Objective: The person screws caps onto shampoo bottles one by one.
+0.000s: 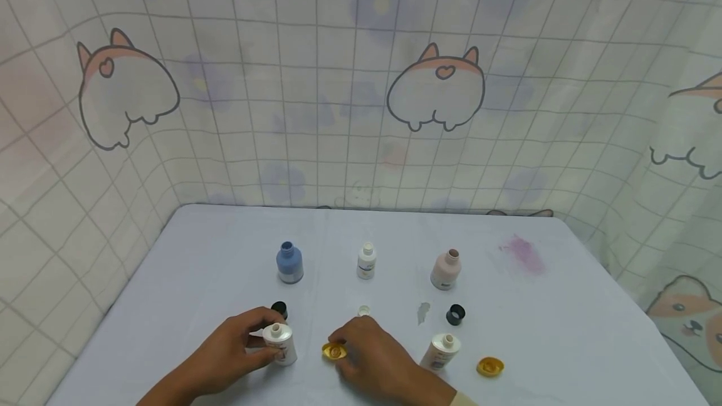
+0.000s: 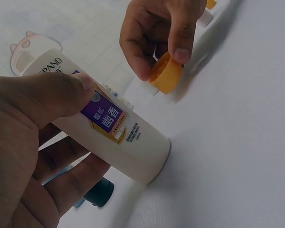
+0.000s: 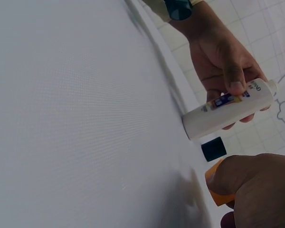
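- While the left hand (image 1: pixel 234 348) grips a capless white bottle (image 1: pixel 286 354) well in from the left edge of the table (image 1: pixel 169 281), a careless tilt could cause a spill.
- Pinched by the right hand (image 1: pixel 375 354) near that bottle, a yellow cap (image 1: pixel 333 351) could slip if the hold loosens.
- Toward the right edge, a second uncapped bottle (image 1: pixel 441 353) stands close to the right forearm (image 1: pixel 433 387); a sideways sweep could topple it.

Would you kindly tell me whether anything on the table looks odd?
Yes: a pink smudge at the far right of the tabletop and a grey patch left of the rightmost black cap; both mark its plain white surface.
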